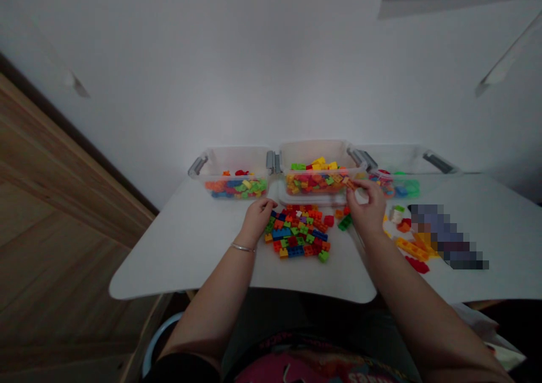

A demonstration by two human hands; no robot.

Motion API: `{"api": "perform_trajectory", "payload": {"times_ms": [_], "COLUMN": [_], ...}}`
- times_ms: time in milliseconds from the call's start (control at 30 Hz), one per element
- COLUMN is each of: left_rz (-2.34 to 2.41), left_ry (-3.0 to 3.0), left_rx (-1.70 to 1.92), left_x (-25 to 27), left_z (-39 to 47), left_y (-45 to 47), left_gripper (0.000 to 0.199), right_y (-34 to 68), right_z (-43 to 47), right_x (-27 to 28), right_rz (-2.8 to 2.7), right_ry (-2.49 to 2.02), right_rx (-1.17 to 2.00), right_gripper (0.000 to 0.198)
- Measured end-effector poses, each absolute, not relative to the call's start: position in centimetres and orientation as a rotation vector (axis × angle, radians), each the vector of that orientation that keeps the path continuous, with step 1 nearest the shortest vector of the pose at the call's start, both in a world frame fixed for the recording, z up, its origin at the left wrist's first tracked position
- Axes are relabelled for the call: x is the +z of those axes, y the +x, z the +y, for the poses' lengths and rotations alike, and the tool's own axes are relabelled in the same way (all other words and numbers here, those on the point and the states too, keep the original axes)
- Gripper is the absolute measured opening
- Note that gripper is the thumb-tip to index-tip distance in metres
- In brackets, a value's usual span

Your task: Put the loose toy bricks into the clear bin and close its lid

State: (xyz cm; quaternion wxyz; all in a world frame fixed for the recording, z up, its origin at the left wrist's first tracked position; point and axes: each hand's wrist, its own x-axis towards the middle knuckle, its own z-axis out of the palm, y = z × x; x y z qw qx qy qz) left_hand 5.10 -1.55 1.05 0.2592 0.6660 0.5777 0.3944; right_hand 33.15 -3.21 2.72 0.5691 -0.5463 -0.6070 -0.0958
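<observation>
A cluster of toy building bricks [296, 233] in red, orange, blue, green and yellow lies close together on the white table [203, 259]. At its upper left edge is my left hand [256, 219], thumb and fingers pinched together; whether anything sits between them I cannot make out. My right hand [369, 205] pinches an orange brick [348, 183] in front of the middle clear bin [313, 147], which contains many bricks. Under that hand lie a dark green brick [345, 222] and a few orange and red ones, apart from the cluster.
A left clear bin [237, 156] and a right clear bin [398, 152] with coloured pieces flank the middle one along the wall. Yellow pieces [411, 248] and a red piece [417, 265] lie right of my forearm, beside a blurred-out flat object [449, 236].
</observation>
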Motion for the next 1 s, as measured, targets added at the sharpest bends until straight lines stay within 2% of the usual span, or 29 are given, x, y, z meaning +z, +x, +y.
{"api": "perform_trajectory", "payload": {"times_ms": [167, 367, 667, 1000], "left_rz": [1.560, 1.566, 1.561, 1.544], "left_ry": [1.806, 1.793, 1.792, 1.796], "left_rx": [1.068, 1.081, 1.077, 1.083], "left_x": [0.9, 1.0, 1.1, 0.9], "left_z": [-1.5, -1.6, -1.5, -1.4], "left_y": [5.0, 5.1, 5.1, 5.2], "left_gripper": [0.027, 0.027, 0.027, 0.026], "right_y": [33.7, 34.6, 34.4, 34.9], "right_z": [-1.3, 2.2, 5.4, 5.5], "right_x": [6.2, 9.1, 8.1, 7.8], "right_rz": [-1.272, -1.262, -1.279, -1.293], "right_ry": [-1.271, -1.523, -1.670, -1.641], "right_rx": [-0.262, -0.273, -0.047, -0.034], "right_gripper": [0.026, 0.029, 0.027, 0.025]}}
